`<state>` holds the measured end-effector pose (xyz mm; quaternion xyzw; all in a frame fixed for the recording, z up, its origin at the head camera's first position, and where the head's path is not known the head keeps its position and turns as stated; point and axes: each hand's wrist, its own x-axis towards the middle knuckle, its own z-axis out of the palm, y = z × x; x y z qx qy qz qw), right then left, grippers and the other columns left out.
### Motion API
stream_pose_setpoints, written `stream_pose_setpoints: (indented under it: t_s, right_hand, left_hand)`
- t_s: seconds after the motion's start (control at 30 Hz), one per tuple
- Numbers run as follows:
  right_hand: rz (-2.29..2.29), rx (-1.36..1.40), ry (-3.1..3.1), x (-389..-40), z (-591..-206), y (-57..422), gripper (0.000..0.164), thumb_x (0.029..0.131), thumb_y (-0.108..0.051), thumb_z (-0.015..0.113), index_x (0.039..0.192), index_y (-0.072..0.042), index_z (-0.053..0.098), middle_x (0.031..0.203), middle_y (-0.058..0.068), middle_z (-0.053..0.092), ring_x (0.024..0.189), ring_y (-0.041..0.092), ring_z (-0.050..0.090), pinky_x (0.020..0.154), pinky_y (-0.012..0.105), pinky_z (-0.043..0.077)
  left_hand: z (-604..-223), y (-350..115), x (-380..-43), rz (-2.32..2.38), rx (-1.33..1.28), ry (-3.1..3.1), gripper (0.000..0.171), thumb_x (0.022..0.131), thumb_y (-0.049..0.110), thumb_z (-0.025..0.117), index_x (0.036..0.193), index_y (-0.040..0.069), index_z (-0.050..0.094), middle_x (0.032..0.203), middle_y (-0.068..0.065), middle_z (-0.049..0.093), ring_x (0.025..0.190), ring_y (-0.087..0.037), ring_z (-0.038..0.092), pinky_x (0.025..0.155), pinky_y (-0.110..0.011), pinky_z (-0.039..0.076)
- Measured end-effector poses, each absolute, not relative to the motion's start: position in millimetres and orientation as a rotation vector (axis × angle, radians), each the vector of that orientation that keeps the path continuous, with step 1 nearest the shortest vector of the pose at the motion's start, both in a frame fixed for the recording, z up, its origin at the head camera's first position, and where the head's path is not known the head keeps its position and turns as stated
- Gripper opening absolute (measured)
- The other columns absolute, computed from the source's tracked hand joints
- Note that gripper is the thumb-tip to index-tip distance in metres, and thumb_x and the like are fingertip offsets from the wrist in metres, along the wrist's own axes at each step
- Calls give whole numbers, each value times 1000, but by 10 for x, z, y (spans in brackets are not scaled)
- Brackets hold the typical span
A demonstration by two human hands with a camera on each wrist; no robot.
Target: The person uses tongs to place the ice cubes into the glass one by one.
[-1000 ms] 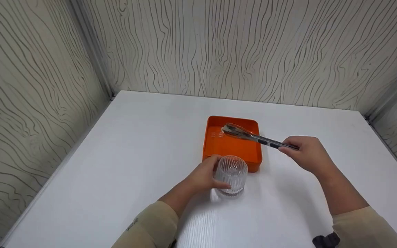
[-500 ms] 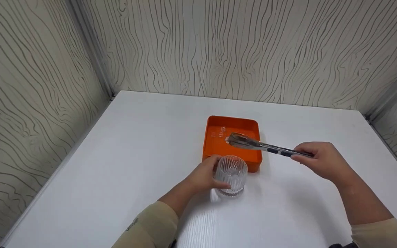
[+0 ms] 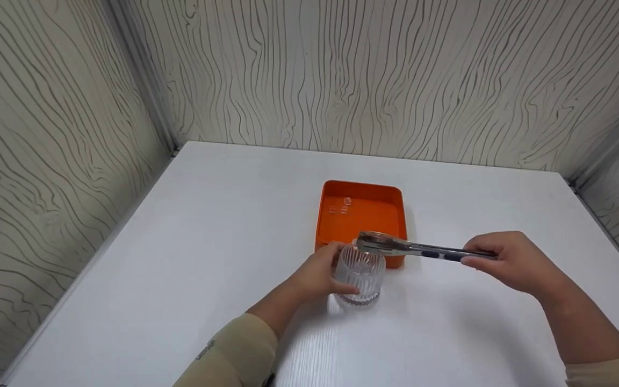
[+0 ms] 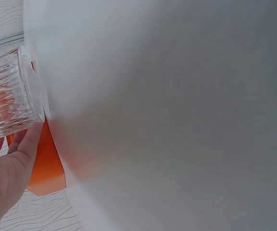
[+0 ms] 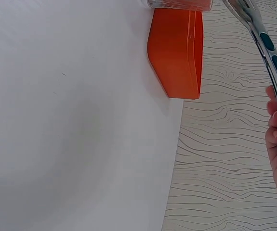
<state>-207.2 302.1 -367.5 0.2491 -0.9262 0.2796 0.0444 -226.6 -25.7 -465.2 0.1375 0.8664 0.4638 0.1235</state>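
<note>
My left hand [image 3: 315, 273] holds a clear ribbed glass [image 3: 362, 277] upright on the table, thumb and fingers curled round its side. In the left wrist view the glass [image 4: 13, 96] shows beside the fingers. My right hand [image 3: 511, 260] grips metal tongs [image 3: 406, 248] by their dark-padded handles, and their tips lie over the glass's rim. A small clear piece shows at the tips, partly hidden. Right behind the glass stands an orange tray [image 3: 379, 212] with several clear, ice-like cubes [image 3: 340, 207] in it. In the right wrist view the tongs [image 5: 268, 48] run up past the fingers.
The white table [image 3: 234, 215] extends on both sides of the tray. Wood-patterned panels [image 3: 309, 75] rise behind it and at the left and right. The tray's front edge is close against the glass and the left fingers.
The right hand has drawn the tongs from inside the orange tray toward the person, to above the glass, with a small clear piece at their tips. Left hand and glass have stayed in place.
</note>
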Motion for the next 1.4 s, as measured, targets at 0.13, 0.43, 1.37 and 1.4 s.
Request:
stream_pose_setpoints:
  t_s: [0.13, 0.43, 1.37, 1.4]
  right_hand:
    - [856, 793, -2845, -2073, -3692, 3005, 9, 80, -16, 70, 77, -22, 65, 62, -12, 51, 56, 3, 44, 47, 21, 36]
    - [908, 804, -2855, -2081, -3689, 2993, 8, 81, -18, 70, 78, -21, 64, 62, -10, 50, 55, 3, 42, 45, 21, 36]
    - [863, 600, -2897, -2202, -3628, 2889, 12, 83, -29, 68, 83, -17, 64, 69, -3, 53, 61, 10, 45, 51, 24, 37]
    - [864, 575, -2906, -2217, -3629, 2879, 13, 83, -30, 68, 83, -17, 64, 69, -2, 53, 62, 11, 46, 52, 25, 37]
  left_hand:
    - [-4643, -261, -2269, 1357, 404, 2524, 75, 59, 35, 84, 121, 27, 43, 114, 12, 52, 106, -10, 51, 96, -32, 42]
    - [-4644, -275, -2264, 1352, 430, 2534, 75, 61, 35, 84, 122, 26, 43, 116, 12, 51, 107, -10, 51, 96, -31, 42]
    - [-4642, -251, -2251, 1327, 380, 2544, 74, 60, 37, 83, 121, 28, 42, 115, 12, 51, 108, -11, 50, 96, -33, 42]
    - [-4639, -249, -2250, 1322, 371, 2546, 73, 61, 37, 83, 120, 28, 42, 115, 12, 51, 108, -11, 50, 96, -34, 43]
